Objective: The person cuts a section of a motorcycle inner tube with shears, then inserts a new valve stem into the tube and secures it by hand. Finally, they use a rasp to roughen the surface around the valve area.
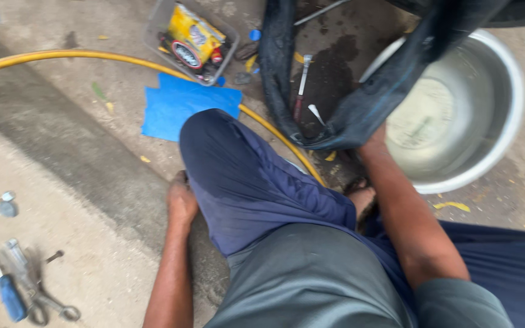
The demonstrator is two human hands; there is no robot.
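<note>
Your knee [244,176] fills centre frame; left hand [181,203] is planted on the concrete [80,182] just beside it, fingers hidden, so can't tell if they're curled or flat. Right hand [373,141], right of centre, is clenched on the black tube [360,112], which hangs over the steel basin's [505,140] rim at upper right. Yellow hose [92,56] crosses upper left; screwdriver [4,288] lies lower left.

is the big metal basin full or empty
Holds water, not brimful: the metal basin shows cloudy liquid low inside, bare wall above it.
</note>
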